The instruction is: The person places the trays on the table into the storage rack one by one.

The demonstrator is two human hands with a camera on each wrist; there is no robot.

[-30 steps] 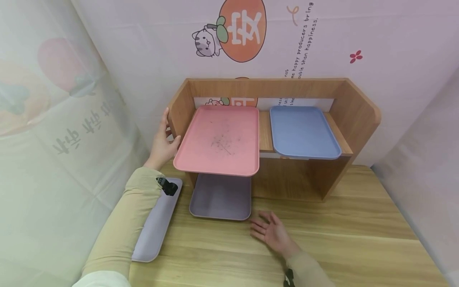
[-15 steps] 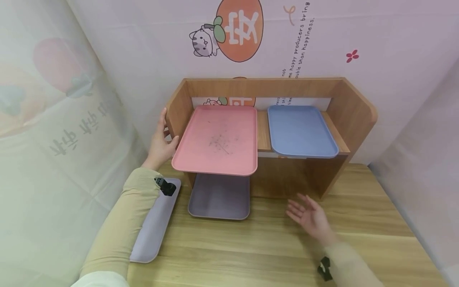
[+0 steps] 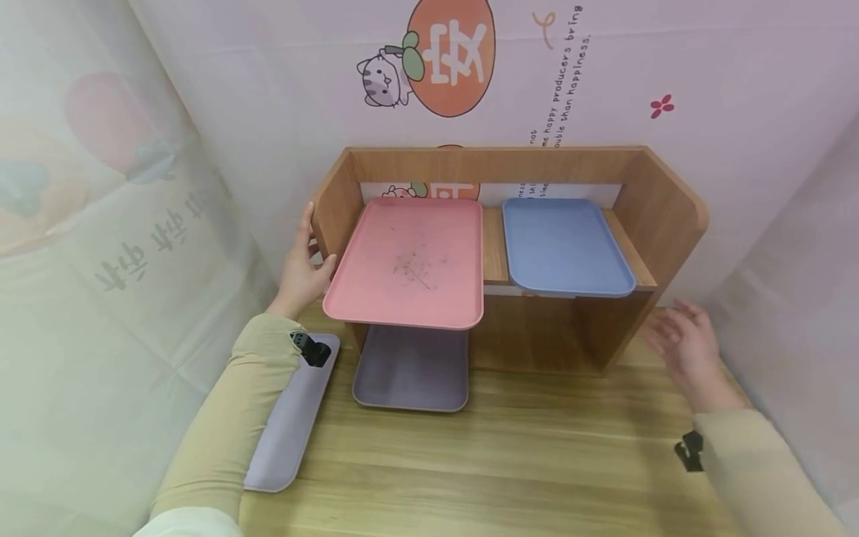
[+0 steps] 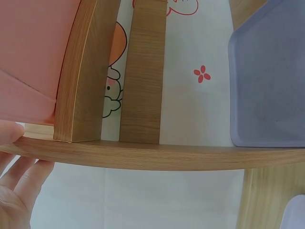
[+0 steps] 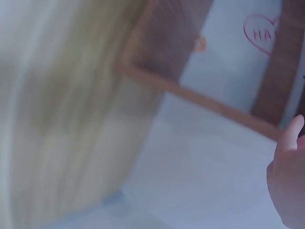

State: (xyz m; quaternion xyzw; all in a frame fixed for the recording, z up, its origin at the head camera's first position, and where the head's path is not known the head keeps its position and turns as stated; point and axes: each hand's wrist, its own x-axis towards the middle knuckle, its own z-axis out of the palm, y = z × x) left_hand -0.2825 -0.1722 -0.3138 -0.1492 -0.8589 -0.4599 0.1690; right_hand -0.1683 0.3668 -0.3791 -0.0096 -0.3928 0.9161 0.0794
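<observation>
A wooden two-tier desktop shelf stands against the back cloth. My left hand grips its left side panel, and the left wrist view has the thumb on one side of the panel edge and the fingers on the other. Just off the right side panel, my right hand is in the air with loosely bent fingers and nothing in it. On the upper board lie a pink tray, jutting past the front, and a blue tray. Below the pink one, a greyish-purple tray sits in the lower level.
A long lavender tray lies on the wood-grain table left of the shelf, partly hidden by my left sleeve. White printed cloth hangs behind and on both sides, close to my right hand.
My right hand has swept rightward and away from me, from beside the lower purple tray to beyond the shelf's right side. The left hand, shelf and trays keep their places.
</observation>
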